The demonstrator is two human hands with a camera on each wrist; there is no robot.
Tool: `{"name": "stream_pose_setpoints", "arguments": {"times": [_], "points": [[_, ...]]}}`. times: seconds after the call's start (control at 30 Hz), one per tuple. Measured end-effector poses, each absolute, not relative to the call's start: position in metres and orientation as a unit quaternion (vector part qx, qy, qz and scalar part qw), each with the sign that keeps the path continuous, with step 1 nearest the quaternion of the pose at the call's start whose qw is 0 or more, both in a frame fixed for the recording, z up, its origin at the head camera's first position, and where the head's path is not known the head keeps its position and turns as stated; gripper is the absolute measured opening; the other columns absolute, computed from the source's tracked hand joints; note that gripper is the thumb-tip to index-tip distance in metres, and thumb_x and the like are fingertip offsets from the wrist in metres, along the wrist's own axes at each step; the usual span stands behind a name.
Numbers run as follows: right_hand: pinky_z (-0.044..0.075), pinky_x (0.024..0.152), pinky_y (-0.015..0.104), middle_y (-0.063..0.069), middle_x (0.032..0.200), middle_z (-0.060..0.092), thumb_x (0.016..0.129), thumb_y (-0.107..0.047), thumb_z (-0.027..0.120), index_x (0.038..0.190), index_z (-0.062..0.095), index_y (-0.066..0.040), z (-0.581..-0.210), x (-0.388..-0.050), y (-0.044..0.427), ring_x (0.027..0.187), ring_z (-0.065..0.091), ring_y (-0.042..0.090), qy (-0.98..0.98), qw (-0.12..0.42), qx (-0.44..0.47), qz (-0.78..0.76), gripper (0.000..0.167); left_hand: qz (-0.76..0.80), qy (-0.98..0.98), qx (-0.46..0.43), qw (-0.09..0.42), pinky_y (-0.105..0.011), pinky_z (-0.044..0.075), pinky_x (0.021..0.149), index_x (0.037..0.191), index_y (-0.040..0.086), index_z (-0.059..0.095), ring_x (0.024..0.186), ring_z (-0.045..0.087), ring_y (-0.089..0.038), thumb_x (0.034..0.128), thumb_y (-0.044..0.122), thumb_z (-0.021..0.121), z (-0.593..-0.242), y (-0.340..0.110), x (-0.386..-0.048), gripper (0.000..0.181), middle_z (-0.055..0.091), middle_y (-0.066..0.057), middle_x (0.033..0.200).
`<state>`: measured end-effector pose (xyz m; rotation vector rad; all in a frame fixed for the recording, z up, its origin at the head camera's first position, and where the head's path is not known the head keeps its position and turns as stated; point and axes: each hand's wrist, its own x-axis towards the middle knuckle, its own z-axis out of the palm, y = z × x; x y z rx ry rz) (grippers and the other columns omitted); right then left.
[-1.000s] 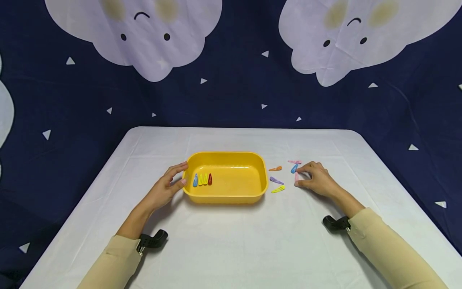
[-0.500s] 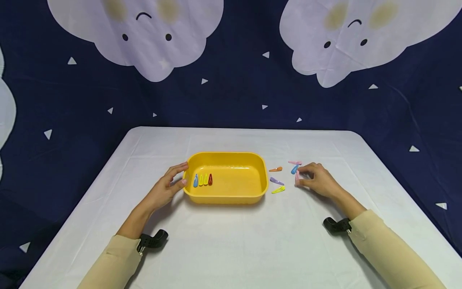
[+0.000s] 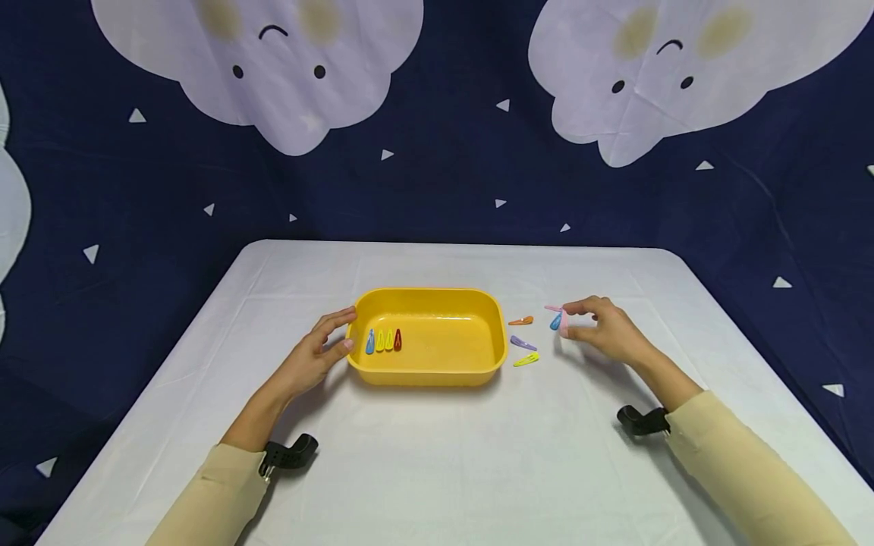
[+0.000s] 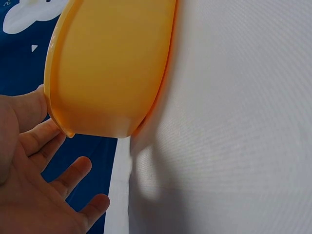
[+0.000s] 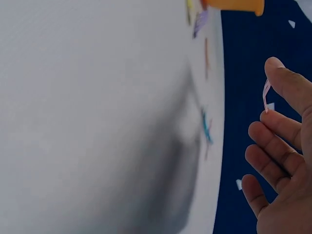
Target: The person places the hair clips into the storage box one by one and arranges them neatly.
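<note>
My right hand pinches a pink hair clip by its two ends between thumb and index finger, above the table. The right wrist view shows that pink clip held clear of the surface. Just past it lie a blue clip and another pink clip. At the left end of the yellow tray, my left hand touches the rim with thumb and fingers. In the left wrist view the thumb and some fingers of the left hand meet the tray's rim; two other fingers are spread away.
Inside the tray, a blue clip, two yellow clips and a red clip stand in a row at the left. Right of the tray lie an orange clip, a purple clip and a yellow clip.
My right hand has lifted off the table with the pink clip, its fingers now more extended. The left hand and the tray have stayed in place.
</note>
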<state>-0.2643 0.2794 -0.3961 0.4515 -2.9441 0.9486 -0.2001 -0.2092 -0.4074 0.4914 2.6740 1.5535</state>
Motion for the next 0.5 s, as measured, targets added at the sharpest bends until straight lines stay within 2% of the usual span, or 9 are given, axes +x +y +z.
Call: {"name": "stream_pose_setpoints", "arguments": {"times": [0.1,0.33,0.5], "points": [[0.039,0.094,0.048,0.015,0.119,0.060,0.081,-0.037,0.073,0.124,0.060,-0.008,-0.389,-0.264,0.275,0.113,0.049,0.031,-0.940,0.016,0.155,0.303,0.053,0.496,0.854,0.157,0.005,-0.065,0.013,0.112,0.141,0.003,0.040,0.145,0.018,-0.036,0.0972,0.015,0.051,-0.407,-0.209,-0.200,0.046,0.029,-0.013,0.154],[0.039,0.099,0.051,0.012,0.121,0.059,0.081,-0.044,0.072,0.126,0.059,-0.009,-0.372,-0.262,0.261,0.116,0.048,0.031,-0.939,0.005,0.155,0.306,0.059,0.496,0.854,0.158,0.005,-0.065,0.013,0.112,0.141,0.003,0.040,0.145,0.018,-0.036,0.0971,0.014,0.051,-0.407,-0.209,-0.200,0.046,0.029,-0.013,0.153],[0.039,0.100,0.050,0.010,0.123,0.060,0.081,-0.043,0.072,0.125,0.060,-0.010,-0.357,-0.258,0.244,0.116,0.049,0.028,-0.935,0.006,0.161,0.317,0.056,0.494,0.855,0.158,0.003,-0.065,0.014,0.112,0.141,0.004,0.040,0.145,0.019,-0.036,0.0970,0.015,0.052,-0.408,-0.210,-0.200,0.047,0.030,-0.013,0.153]]}}
